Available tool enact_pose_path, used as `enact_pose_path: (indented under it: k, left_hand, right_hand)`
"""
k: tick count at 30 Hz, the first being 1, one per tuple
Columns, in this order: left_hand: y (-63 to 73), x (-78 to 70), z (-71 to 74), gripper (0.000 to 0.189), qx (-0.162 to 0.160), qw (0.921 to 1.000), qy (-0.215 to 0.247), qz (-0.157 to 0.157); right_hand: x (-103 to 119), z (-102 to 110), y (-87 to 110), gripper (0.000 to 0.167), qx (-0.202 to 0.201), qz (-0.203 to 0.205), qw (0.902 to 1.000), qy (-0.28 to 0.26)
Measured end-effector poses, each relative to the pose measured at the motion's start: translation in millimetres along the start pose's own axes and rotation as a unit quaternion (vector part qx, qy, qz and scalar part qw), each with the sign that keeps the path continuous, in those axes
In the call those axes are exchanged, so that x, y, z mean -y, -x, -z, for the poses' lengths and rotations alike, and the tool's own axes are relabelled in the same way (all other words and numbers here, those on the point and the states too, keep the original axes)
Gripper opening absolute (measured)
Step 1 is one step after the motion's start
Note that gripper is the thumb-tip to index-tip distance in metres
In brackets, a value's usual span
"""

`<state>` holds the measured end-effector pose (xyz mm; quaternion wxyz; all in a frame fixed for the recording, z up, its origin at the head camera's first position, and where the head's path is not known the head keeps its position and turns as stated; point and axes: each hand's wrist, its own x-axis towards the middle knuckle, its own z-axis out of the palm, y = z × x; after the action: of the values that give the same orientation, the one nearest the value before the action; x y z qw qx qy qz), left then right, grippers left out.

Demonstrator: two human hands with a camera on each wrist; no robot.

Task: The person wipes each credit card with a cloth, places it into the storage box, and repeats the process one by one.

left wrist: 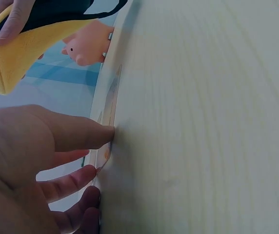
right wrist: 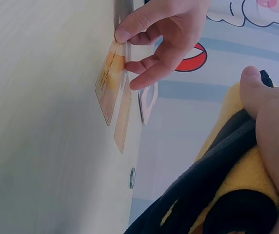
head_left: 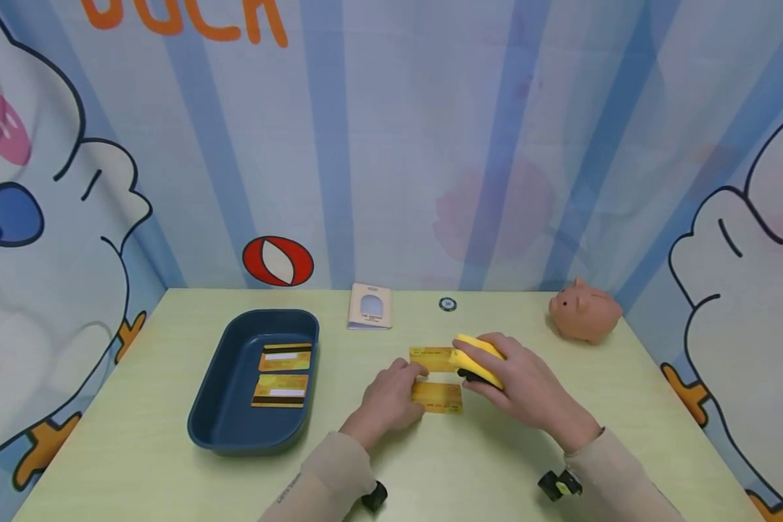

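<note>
Near gold rectangular plastic card [head_left: 438,403]: on pale wood-grain table [head_left: 470,478], just nearer than a matching far gold card [head_left: 429,359]. Probably light, stiff, slippery; best taken by opposite edges. Left hand [head_left: 394,395]: thumb and fingers pinch its left end. Right hand [head_left: 528,380]: wrapped round yellow-and-black plush item [head_left: 479,351], likely soft, squeezable. Leftward: dark-blue rounded plastic tray [head_left: 212,428].

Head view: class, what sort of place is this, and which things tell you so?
Probably an indoor tabletop set staged for recording, not an ordinary room. A cartoon-printed backdrop closes off the back and sides of the pale wooden table, and a small black camera sits at each wrist.
</note>
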<state>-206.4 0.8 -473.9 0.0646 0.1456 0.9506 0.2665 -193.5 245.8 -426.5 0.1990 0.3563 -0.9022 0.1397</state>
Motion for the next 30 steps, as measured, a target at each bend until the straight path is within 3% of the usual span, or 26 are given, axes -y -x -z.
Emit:
enact_pose_path:
  k: [19,30]
  left_hand:
    - [-3.9,-2.1,3.9,0.058,0.040,0.9991,-0.008,0.015]
    - [-0.6,-6.5,0.0,0.045,0.025,0.9994,0.005,0.024]
  right_hand:
    - [1.7,-0.4,-1.5,0.068,0.011,-0.004,0.9999,-0.011]
    - [1.9,-0.9,-2.0,0.069,0.016,-0.004,0.9998,-0.008]
